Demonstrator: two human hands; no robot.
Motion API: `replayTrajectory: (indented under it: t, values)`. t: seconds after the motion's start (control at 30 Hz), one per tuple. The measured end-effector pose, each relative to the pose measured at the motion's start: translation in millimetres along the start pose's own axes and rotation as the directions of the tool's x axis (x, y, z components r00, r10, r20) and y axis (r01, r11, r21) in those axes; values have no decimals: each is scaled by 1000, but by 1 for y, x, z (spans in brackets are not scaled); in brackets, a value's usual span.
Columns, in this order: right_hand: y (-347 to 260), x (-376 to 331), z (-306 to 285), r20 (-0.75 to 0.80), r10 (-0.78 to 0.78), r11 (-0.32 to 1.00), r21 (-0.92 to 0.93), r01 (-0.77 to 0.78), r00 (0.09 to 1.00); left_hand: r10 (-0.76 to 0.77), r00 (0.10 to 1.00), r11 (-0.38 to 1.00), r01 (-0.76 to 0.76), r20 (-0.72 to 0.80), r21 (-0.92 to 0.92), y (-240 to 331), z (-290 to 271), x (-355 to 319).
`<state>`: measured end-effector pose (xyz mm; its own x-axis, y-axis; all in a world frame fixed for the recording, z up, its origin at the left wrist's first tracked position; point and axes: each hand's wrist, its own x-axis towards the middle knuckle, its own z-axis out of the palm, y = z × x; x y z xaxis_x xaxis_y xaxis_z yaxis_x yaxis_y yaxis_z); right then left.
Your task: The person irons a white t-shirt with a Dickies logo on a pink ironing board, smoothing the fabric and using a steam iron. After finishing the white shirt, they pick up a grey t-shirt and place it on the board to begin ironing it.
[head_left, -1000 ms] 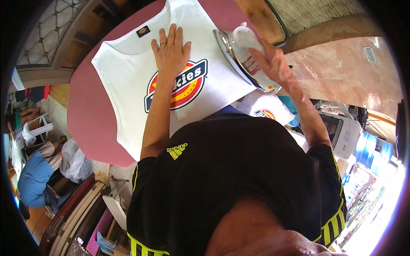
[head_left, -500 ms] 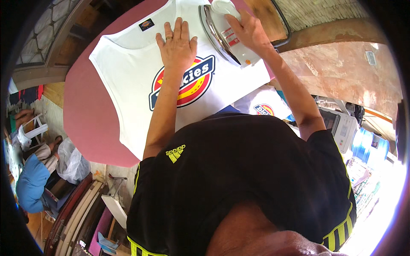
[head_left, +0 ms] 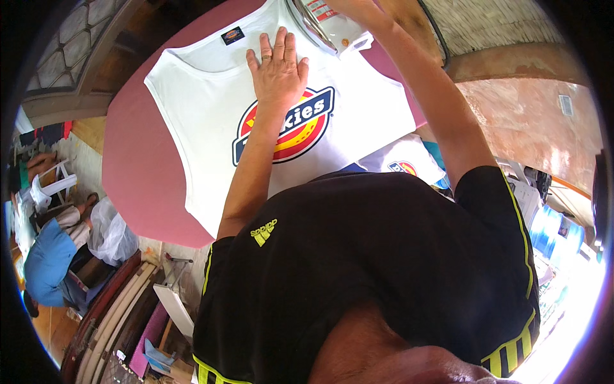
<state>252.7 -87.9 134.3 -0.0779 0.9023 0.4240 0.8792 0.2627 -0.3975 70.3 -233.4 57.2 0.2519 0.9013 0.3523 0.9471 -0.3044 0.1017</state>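
Observation:
A white sleeveless shirt [head_left: 204,121] with a round red, yellow and blue print lies spread on a dark pink padded board [head_left: 131,173]. My left hand [head_left: 278,67] rests flat on the shirt's chest, fingers apart, just above the print. My right hand [head_left: 350,5] reaches to the picture's top edge and is mostly cut off there. It grips a white iron [head_left: 316,22] with a shiny metal sole, standing on the shirt near its shoulder strap.
A second folded white shirt [head_left: 403,163] with the same print lies under my right arm. A person in blue [head_left: 45,262] sits on the floor at the left beside plastic bags [head_left: 109,233]. Blue bottles [head_left: 550,230] stand at the right.
My right hand has slid the iron from the shirt's right side up toward the shoulder strap, farther from me. My left hand stays pressed flat on the chest.

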Motion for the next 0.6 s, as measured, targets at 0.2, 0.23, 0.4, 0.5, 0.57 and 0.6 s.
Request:
replayTrajectory:
  t: [0.2, 0.23, 0.4, 0.5, 0.57, 0.6]
  values:
    - [41, 44, 31, 128, -558, 562, -669, 487, 820, 13, 1000, 1000, -13, 21, -1, 5, -1, 3]
    - [42, 51, 34, 160, -569, 539, -668, 513, 807, 8, 1000, 1000, -8, 17, 1, 3, 0, 3]
    - [51, 56, 37, 201, -562, 554, -629, 546, 802, 5, 1000, 1000, -5, 8, 21, 2, 4, 2]
    - [42, 45, 18, 260, -498, 651, -519, 554, 828, -2, 1000, 1000, 2, 3, 9, 1, 4, 2]
    - [46, 27, -2, 266, -475, 703, -459, 544, 839, 16, 1000, 1000, -17, -22, -24, 3, 6, 4]
    - [51, 17, -6, 243, -494, 719, -426, 550, 835, 14, 1000, 1000, -14, -16, -20, 1, 5, 3]
